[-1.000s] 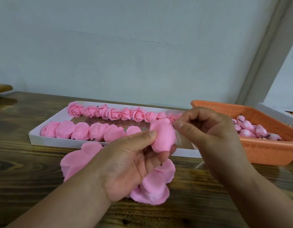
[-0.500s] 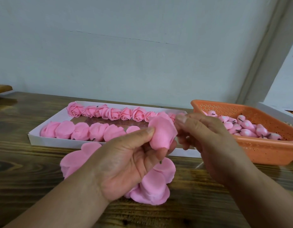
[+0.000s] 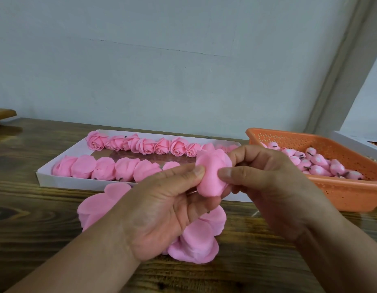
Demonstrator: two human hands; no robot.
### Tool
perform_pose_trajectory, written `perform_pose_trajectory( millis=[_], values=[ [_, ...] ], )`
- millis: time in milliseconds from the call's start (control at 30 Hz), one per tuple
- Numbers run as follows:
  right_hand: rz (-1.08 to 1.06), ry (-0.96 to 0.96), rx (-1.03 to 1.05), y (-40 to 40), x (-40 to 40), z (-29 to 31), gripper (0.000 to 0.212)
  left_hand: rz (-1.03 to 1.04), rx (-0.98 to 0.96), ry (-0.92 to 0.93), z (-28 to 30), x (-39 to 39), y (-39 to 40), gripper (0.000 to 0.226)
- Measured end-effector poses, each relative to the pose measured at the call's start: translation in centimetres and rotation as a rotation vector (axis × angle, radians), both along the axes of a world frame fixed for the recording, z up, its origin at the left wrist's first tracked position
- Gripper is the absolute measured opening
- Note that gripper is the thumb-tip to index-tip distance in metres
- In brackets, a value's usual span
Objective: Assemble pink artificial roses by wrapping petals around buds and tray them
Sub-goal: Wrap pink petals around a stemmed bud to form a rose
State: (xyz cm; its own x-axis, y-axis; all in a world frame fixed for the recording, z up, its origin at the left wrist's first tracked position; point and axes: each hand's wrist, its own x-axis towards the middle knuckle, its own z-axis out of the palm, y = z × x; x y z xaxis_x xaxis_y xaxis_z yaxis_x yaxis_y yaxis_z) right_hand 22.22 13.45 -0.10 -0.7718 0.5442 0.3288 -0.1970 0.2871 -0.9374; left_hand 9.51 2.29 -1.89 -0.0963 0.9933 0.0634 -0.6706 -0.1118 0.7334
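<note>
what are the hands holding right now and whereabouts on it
Both hold one half-wrapped pink rose: the left hand pinches its left side, thumb in front, and the right hand pinches its right side.

Soft, even daylight, faint shadows, mild sheen on the wooden table, wide-angle bending at edges.

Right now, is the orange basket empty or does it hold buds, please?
It holds buds: the orange basket has a pile of pink buds lying inside it.
</note>
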Motion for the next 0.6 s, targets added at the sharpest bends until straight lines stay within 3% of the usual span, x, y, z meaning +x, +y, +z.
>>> perform_pose_trajectory(
  millis=[133,233,367,467,600],
  values=[
    [0.011,0.023,0.002,-0.4,0.1,0.2,0.009,0.08,-0.02,0.067,-0.1,0.1,0.1,0.033],
    [-0.046,0.034,0.088,-0.7,0.2,0.4,0.021,0.151,-0.031,0.113,-0.3,0.2,0.2,0.034],
    [-0.133,0.022,0.189,-1.1,0.4,0.5,0.017,0.238,-0.043,0.163,-0.8,0.5,0.4,0.033],
    [-0.151,0.019,0.142,-1.3,0.1,0.3,0.017,0.287,-0.042,0.23,-1.1,0.8,0.6,0.029],
    [-0.089,-0.035,0.049,-0.9,0.1,0.3,0.038,0.31,-0.034,0.296,-1.4,0.9,0.7,0.031]
  ],
)
